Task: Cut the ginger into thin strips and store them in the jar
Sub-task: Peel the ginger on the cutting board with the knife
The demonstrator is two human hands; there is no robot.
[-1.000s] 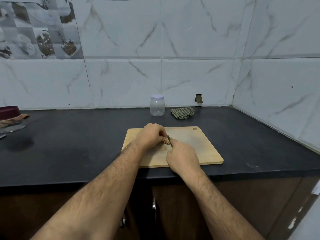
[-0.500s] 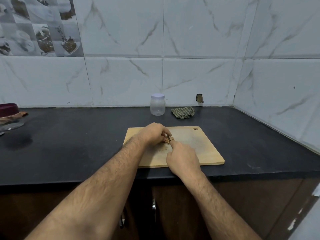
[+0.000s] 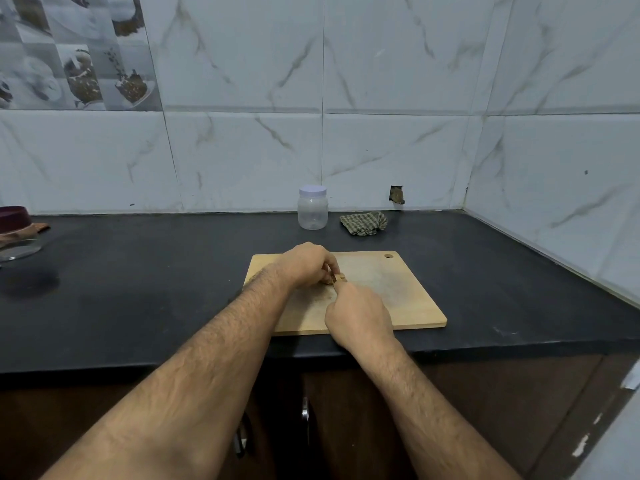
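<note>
On the dark surface (image 3: 138, 306), a wooden cutting board (image 3: 398, 299) lies near the front edge, with a hanging hole at its 1 o'clock corner. Left hand (image 3: 306, 265): rests on the board's far left part, fingers curled down around a small brown piece of ginger (image 3: 341, 278), which sits on the board just left of its centre. Right hand (image 3: 358, 315): at 5 o'clock of the ginger, fingers closed around a knife handle that the hand hides; only a short dark part of the knife (image 3: 333, 279) shows, against the ginger between the two hands. Fine scraps speckle the board beside the hands. Jar (image 3: 312, 207): clear plastic with a pale lid on, upright at 12 o'clock of the board, well apart from it and near the tiled wall. Checked cloth (image 3: 363, 223): crumpled, just right of the jar. Glass bowl (image 3: 19, 249) and dark red container (image 3: 14, 218): at the surface's far left edge, about 9 o'clock.
</note>
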